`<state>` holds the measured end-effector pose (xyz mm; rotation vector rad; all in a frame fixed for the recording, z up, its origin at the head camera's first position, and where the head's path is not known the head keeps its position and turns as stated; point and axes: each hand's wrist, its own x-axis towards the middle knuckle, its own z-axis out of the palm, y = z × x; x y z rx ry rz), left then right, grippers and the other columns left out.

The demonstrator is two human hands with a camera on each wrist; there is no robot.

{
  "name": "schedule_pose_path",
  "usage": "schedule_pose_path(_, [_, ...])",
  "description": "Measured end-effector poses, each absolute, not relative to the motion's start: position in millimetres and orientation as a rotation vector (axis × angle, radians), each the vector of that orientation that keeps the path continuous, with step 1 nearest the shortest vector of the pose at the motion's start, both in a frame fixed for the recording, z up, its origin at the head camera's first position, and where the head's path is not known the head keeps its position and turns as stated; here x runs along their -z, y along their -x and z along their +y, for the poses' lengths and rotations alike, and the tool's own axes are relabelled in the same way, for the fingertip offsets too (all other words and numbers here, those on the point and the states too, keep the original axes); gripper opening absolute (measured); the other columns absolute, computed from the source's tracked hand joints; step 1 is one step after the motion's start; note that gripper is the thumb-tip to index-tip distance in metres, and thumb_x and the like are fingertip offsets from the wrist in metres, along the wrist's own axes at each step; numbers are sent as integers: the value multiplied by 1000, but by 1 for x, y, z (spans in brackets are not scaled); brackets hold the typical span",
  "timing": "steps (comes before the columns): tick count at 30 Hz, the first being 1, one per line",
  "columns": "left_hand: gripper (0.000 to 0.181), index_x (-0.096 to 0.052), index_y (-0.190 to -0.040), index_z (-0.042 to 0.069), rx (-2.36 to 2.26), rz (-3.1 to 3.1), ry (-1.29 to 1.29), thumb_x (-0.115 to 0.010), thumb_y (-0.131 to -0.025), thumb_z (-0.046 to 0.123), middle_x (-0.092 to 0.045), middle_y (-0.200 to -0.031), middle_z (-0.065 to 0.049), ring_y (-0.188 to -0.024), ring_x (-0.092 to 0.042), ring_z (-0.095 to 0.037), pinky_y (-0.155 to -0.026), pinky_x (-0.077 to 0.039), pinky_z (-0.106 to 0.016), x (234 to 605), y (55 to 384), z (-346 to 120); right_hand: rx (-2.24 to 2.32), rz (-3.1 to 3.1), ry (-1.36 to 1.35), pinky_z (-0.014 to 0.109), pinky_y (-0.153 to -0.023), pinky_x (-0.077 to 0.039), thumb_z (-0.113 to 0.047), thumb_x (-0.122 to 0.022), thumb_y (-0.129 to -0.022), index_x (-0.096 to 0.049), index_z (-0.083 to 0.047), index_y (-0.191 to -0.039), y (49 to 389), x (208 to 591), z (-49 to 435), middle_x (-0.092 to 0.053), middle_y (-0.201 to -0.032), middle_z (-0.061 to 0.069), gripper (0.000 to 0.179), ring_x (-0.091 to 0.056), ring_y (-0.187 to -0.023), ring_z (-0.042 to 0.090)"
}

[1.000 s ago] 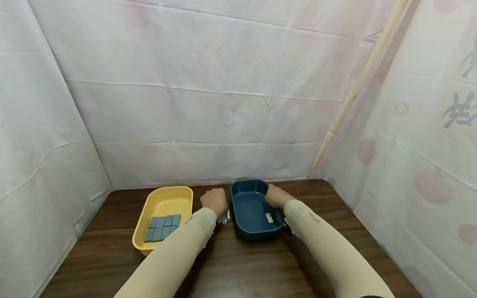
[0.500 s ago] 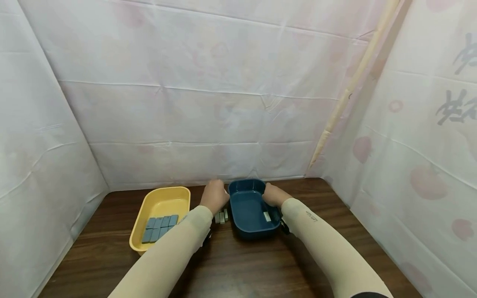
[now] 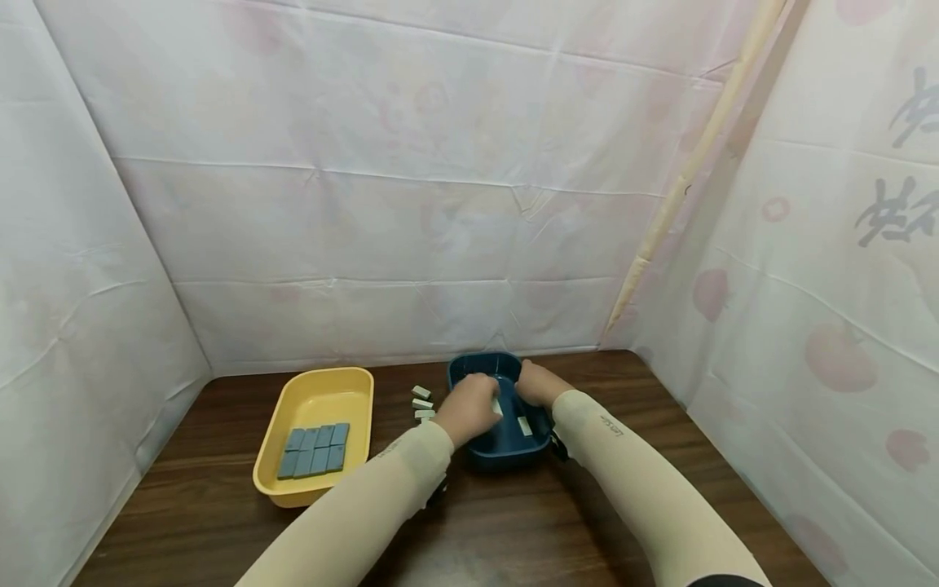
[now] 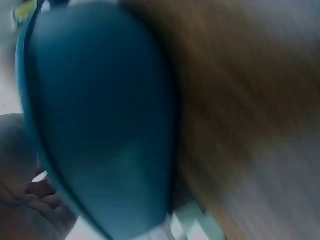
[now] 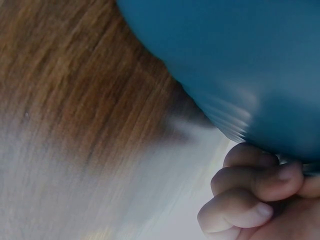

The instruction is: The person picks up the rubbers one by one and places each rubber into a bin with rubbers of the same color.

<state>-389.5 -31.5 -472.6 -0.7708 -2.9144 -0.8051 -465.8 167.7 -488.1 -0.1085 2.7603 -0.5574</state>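
My left hand (image 3: 469, 408) is over the blue plastic tray (image 3: 506, 443), pinching a small pale tile (image 3: 497, 407) at its fingertips. Part of that tile is hidden behind the hand. With curled fingers (image 5: 240, 182), my right hand (image 3: 539, 385) grips the tray's right rim. Another pale tile (image 3: 525, 426) lies on the tray floor, close to the right wrist. In the left wrist view the tray's side fills much of the picture, blurred, and the left hand (image 4: 32, 205) shows at the lower left edge.
Several loose pale tiles (image 3: 421, 404) lie on the dark wooden table (image 3: 506, 522), just left of the blue tray. Farther left, a yellow tray (image 3: 326, 408) holds several grey-blue tiles (image 3: 314, 450) side by side. Patterned sheets (image 3: 411, 228) hang behind and at both sides.
My left hand has moved right and toward me, from beside the blue tray to over it, with a pale tile. The loose tiles are more exposed. The right hand keeps its grip.
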Motion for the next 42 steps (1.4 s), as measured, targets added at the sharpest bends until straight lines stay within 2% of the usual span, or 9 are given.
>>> schedule_pose_path(3, [39, -61, -70, 16, 807, -2929, 854, -92, -94, 12, -57, -67, 4, -62, -53, -13, -63, -51, -33, 489, 391, -17, 547, 2778, 153, 55, -132, -43, -20, -48, -117, -17, 14, -175, 479, 501, 174, -31, -182, 32, 74, -46, -164, 43])
schedule_pose_path(7, [61, -42, -59, 21, 785, -2974, 862, -91, -95, 10, -36, -56, 8, -53, -37, -10, -55, -41, -29, 501, 392, -3, 510, 2785, 168, 54, -134, -40, -20, -49, -118, -17, 15, -174, 476, 498, 171, -30, -183, 32, 74, -44, -165, 44])
schedule_pose_path(11, [60, -46, -58, 19, 808, -3004, 791, -94, -93, 9, -40, -55, 6, -51, -41, -10, -55, -42, -25, 498, 387, 5, 531, 2764, 150, 59, -134, -39, -17, -50, -117, -18, 15, -174, 469, 487, 163, -28, -183, 32, 73, -42, -165, 47])
schedule_pose_path(18, [52, -57, -59, 16, 885, -2977, 783, -99, -89, 12, -52, -54, 4, -52, -54, -10, -58, -50, -24, 496, 384, 9, 379, 2830, 239, 56, -127, -48, -24, -54, -111, -27, 15, -172, 523, 538, 181, -42, -177, 32, 77, -58, -154, 43])
schedule_pose_path(25, [67, -42, -55, 21, 918, -2950, 777, -96, -94, 22, -31, -49, 10, -46, -32, -8, -50, -35, -24, 494, 385, 6, 401, 2831, 231, 48, -124, -50, -28, -54, -111, -25, 12, -174, 544, 563, 189, -39, -180, 27, 80, -59, -154, 35])
schedule_pose_path(30, [53, -57, -60, 19, 822, -2839, 702, -86, -104, 27, -48, -60, 6, -55, -47, -12, -56, -44, -30, 481, 391, -9, 361, 2827, 220, 46, -122, -52, -28, -52, -114, -26, 12, -174, 543, 561, 190, -37, -181, 28, 77, -62, -148, 31])
schedule_pose_path(32, [38, -69, -72, 16, 741, -2791, 636, -83, -106, 26, -62, -74, 2, -68, -60, -16, -65, -53, -35, 474, 395, -20, 363, 2831, 204, 45, -117, -55, -28, -54, -114, -29, 14, -172, 540, 559, 192, -44, -176, 28, 76, -65, -140, 30])
schedule_pose_path(36, [11, -81, -101, 11, 619, -2732, 477, -77, -107, 19, -76, -104, -7, -97, -71, -26, -82, -62, -45, 464, 406, -46, 453, 2802, 118, 53, -120, -54, -22, -53, -114, -28, 14, -171, 508, 526, 182, -48, -173, 32, 72, -62, -147, 39])
schedule_pose_path(42, [11, -76, -109, 5, 753, -2845, 192, -68, -102, 2, -74, -94, -13, -74, -63, -26, -59, -50, -40, 462, 416, -87, 547, 2785, 108, 57, -130, -46, -20, -46, -118, -20, 13, -174, 463, 487, 168, -36, -179, 33, 70, -50, -161, 45])
